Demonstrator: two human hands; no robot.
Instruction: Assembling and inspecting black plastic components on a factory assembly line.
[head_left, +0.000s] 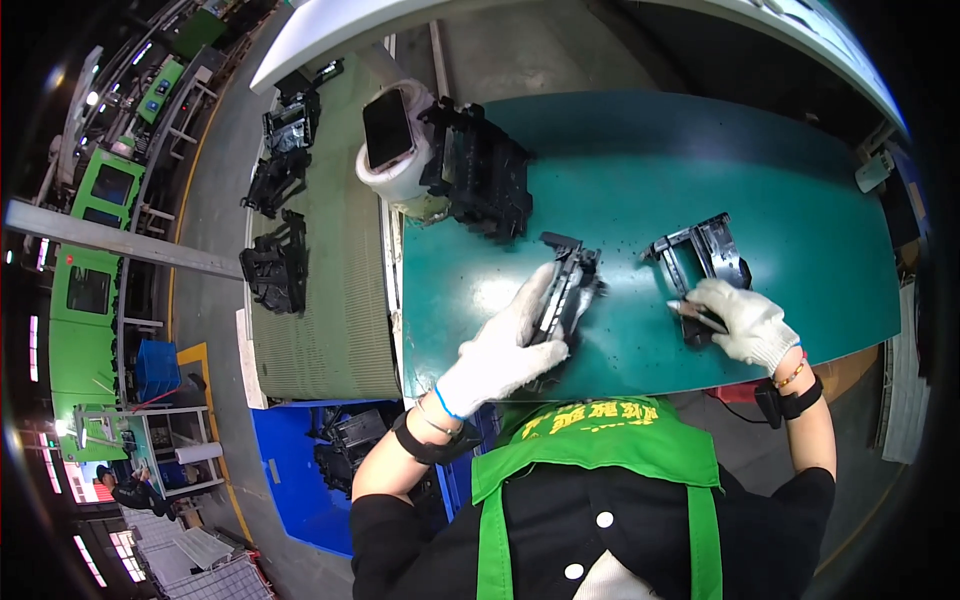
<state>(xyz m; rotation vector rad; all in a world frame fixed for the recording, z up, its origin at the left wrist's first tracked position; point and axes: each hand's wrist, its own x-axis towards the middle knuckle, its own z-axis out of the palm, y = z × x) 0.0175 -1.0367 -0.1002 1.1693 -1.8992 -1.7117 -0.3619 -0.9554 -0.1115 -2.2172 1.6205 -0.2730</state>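
Note:
My left hand (505,350), in a white knit glove, is closed round a narrow black plastic part (568,290) held upright over the green tabletop. Fingers of my right hand (742,318), gloved the same way, are pinched round a slim handheld tool (708,318) with a pale tip; its exact kind is too small to make out. Beside that hand, a black plastic frame (705,250) with an opening in it lies on the table, its near end partly covered by the fingers.
A stack of black parts (485,175) stands at the table's far left, beside a white roll (420,185) with a phone (388,130) on it. Several black parts (275,265) lie on the conveyor belt (335,300) at left. Below it, a blue bin (290,500) holds more. Dark crumbs dot the green tabletop (640,370).

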